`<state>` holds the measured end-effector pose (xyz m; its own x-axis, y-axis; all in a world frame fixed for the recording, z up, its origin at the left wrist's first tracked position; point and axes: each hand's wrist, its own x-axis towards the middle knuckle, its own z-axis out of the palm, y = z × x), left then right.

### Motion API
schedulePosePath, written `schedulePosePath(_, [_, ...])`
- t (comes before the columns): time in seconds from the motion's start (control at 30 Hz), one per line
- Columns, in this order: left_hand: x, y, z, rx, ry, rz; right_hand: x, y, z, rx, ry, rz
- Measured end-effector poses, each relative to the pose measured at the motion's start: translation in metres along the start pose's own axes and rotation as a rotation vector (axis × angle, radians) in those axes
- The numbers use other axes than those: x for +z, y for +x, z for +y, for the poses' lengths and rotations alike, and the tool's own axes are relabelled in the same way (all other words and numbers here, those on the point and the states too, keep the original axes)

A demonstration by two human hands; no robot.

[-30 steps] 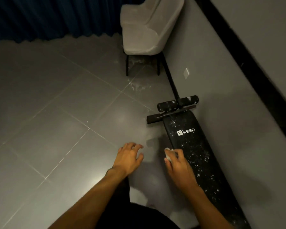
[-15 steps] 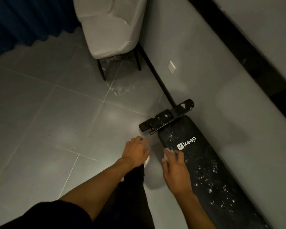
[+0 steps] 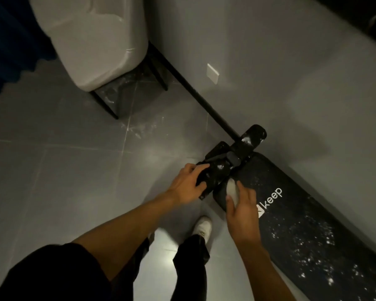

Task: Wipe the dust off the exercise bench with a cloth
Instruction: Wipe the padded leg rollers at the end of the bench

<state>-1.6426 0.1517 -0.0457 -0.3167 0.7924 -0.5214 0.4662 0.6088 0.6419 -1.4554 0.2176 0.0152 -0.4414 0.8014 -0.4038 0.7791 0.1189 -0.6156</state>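
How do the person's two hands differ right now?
The left hand curls round a black foam roller at the end of the exercise bench; the right hand holds a white cloth. The left hand is off the pad, while the right hand lies on the dusty pad beside the logo. Both hands are bare and work at the same end of the bench.

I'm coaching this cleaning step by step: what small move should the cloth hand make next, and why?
Probably draw the cloth down the bench pad past the keep logo. The right hand holds it at the pad's top end, the left hand grips the foam roller, and white dust specks lie thick farther down.
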Motion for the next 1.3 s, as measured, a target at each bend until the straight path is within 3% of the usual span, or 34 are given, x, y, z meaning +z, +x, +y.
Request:
schedulePosePath(0.13, [-0.005,0.045,-0.024,0.101,-0.12,-0.197,0.031,0.049,0.01,-0.005,0.002,0.085])
schedulePosePath(0.33, [0.001,0.079,-0.046,0.243,-0.398,-0.467,0.077,0.095,0.038,-0.24,-0.037,0.307])
schedulePosePath(0.6, [0.023,0.108,-0.067,0.442,-0.616,-0.525,0.098,0.112,0.068,-0.545,-0.041,0.544])
schedulePosePath(0.77, [0.034,0.109,-0.069,0.514,-0.681,-0.512,0.112,0.097,0.078,-0.701,0.01,0.524])
schedulePosePath(1.0, [0.032,0.101,-0.067,0.542,-0.581,-0.459,0.098,0.116,0.07,-0.591,-0.011,0.642])
schedulePosePath(1.17, [0.022,0.107,-0.081,0.481,-0.741,-0.616,0.122,0.08,0.079,-0.707,0.056,0.536])
schedulePosePath(1.3, [0.025,0.115,-0.09,0.495,-0.814,-0.729,0.107,0.103,0.075,-0.627,-0.111,0.655])
